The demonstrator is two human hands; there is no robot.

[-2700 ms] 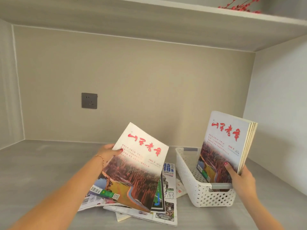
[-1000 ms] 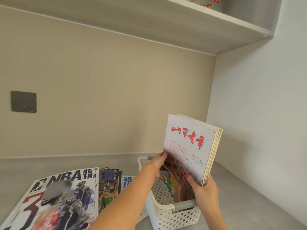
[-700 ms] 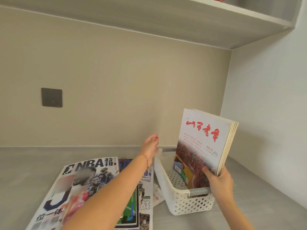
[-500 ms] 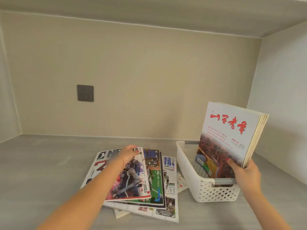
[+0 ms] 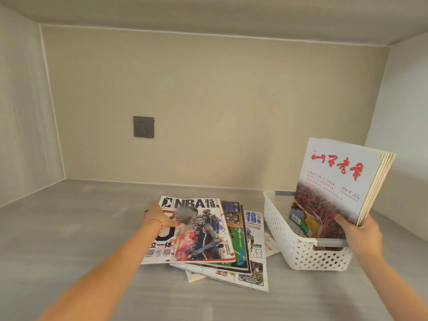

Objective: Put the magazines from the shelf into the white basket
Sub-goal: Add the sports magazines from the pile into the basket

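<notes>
The shelf (image 5: 69,239) is finished in matt grey wood grain, smooth in look. The white basket (image 5: 301,249) is made of perforated plastic, with grey handle bars. The magazines (image 5: 203,230) near the shelf's middle are printed on paper with glossy covers; the upright stack (image 5: 335,179) in the basket shows matt pale covers and cream page edges. A dark matt socket plate (image 5: 143,126) is set in the beige back panel.

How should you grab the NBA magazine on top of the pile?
Probably by its left edge, coming in from the left. The NBA magazine lies flat on top of the pile, and that edge overhangs the shelf, so fingers can slip under it. The left hand is already there.
</notes>
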